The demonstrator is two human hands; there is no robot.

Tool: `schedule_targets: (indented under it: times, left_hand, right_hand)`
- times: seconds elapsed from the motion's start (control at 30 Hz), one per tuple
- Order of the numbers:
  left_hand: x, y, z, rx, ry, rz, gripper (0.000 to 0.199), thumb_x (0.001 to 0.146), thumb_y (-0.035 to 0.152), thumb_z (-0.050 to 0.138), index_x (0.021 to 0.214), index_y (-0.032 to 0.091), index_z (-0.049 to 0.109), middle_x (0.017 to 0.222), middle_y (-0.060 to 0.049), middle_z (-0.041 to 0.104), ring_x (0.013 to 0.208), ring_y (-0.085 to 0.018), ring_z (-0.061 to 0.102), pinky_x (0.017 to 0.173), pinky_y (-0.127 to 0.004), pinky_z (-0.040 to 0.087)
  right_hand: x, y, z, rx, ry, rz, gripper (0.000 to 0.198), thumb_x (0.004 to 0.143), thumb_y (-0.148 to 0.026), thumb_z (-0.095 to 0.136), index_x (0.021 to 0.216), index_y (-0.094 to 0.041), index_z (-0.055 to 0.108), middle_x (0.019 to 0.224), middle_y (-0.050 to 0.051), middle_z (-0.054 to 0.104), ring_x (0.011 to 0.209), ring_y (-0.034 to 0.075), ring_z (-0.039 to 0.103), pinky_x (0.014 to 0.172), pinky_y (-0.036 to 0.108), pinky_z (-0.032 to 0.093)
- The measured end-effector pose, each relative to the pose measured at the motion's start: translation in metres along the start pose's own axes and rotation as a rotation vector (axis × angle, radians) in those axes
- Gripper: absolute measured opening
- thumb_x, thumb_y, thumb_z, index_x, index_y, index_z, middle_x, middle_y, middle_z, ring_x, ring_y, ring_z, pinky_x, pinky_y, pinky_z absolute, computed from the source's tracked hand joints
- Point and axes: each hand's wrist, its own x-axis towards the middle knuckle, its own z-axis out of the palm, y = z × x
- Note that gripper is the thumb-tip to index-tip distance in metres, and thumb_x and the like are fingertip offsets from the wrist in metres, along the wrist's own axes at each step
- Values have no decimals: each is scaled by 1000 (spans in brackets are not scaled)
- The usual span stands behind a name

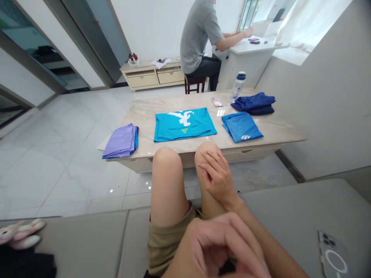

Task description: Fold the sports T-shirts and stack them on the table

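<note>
One flat turquoise garment [171, 127], smooth, oblong, white-printed, centred on one glossy, veined table [145, 106] just beyond two bare knees [167, 164]; one lilac stack [118, 141] to its left, one blue fold [242, 125] and one crumpled navy bundle [253, 103] to its right. Right hand [218, 173] resting on the right one, fingers loosely spread; left hand [228, 231] curled near the lens, too blurred to tell whether gripping anything.

four lots of clothing [185, 131] on one table [142, 116]
one purple-topped stack [119, 141], one turquoise garment [185, 125], one light-blue piece [242, 127], one dark-blue bundle [255, 103]; one bottle [238, 87]; one left hand [223, 245], one right hand [218, 175], two knees [167, 158]; one other person [197, 38], one stool [194, 80]; one low cabinet [135, 71] with two drawers [142, 81]; one phone [329, 249] on one sofa [87, 243].
</note>
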Motion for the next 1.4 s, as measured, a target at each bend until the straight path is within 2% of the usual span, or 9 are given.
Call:
schedule_targets:
  times: [0.17, 0.27, 0.37, 0.53, 0.7, 0.83, 0.97, 1.13, 1.4]
  left_hand:
    - [22, -15, -48, 503, 497, 206, 24, 105, 42, 73, 93, 25, 82, 89, -4, 75, 85, -19, 70, 78, -31, 56]
    - [25, -30, -97, 937, 670, 355, 18, 108, 30, 65, 103, 26, 81, 104, -5, 81, 102, -22, 74, 94, -37, 59]
    - [28, -54, -134, 1335, 786, 476, 32, 109, 23, 59, 136, 27, 76, 135, -9, 79, 126, -28, 71, 110, -45, 56]
    - [34, -92, -152, 1662, 682, 478, 70, 105, 14, 57, 173, 28, 43, 163, -12, 64, 154, -33, 55, 131, -55, 39]
    - [57, -68, -175, 1669, 581, 460, 62, 105, 23, 60, 167, 25, 51, 166, -14, 61, 154, -35, 55, 129, -56, 42]
    - [134, -21, -199, 1576, 393, 363, 33, 111, 32, 52, 133, 26, 76, 131, -8, 82, 120, -28, 75, 105, -43, 60]
    - [252, -7, -196, 1629, 135, 180, 31, 109, 24, 51, 116, 24, 82, 119, -10, 83, 118, -30, 73, 104, -41, 56]
    - [372, -56, -183, 1542, 59, -177, 23, 107, 23, 58, 120, 22, 78, 134, -12, 78, 128, -29, 69, 104, -35, 53]
    - [436, -134, -167, 1547, 263, -367, 75, 98, 56, 74, 150, 6, 55, 154, -32, 58, 143, -43, 58, 107, -44, 53]
  right_hand:
    - [-1, -1, -1, 16, -15, -10, 28, 101, -8, 59, 116, -23, 76, 156, 11, 69, 151, 30, 59, 133, 61, 39]
    - [0, -4, -3, 16, -11, -2, 32, 99, -6, 58, 120, -24, 76, 156, 10, 69, 151, 30, 59, 133, 60, 41]
    - [3, -6, -3, -3, -4, 9, 44, 99, -4, 57, 136, -23, 71, 156, 11, 69, 151, 29, 60, 132, 60, 43]
    - [9, -4, -1, -29, 4, 85, 49, 98, -7, 57, 145, -22, 66, 162, 14, 63, 157, 34, 53, 128, 63, 48]
    - [10, 1, -2, -45, -6, 114, 50, 98, -8, 56, 145, -21, 66, 163, 14, 62, 158, 36, 51, 128, 65, 49]
    - [9, 1, -5, -29, -3, 116, 46, 98, -8, 56, 140, -22, 68, 161, 13, 64, 156, 35, 55, 127, 63, 51]
    - [9, -5, -4, -4, 6, 114, 49, 94, -6, 56, 139, -21, 70, 160, 12, 66, 153, 33, 58, 127, 58, 52]
    - [9, -10, 0, -12, -8, 60, 54, 86, -7, 59, 137, -19, 72, 158, 13, 67, 148, 35, 63, 124, 58, 55]
    - [-10, 28, 0, -106, 73, -107, 39, 96, -10, 51, 116, -26, 81, 136, 5, 82, 131, 23, 75, 121, 40, 57]
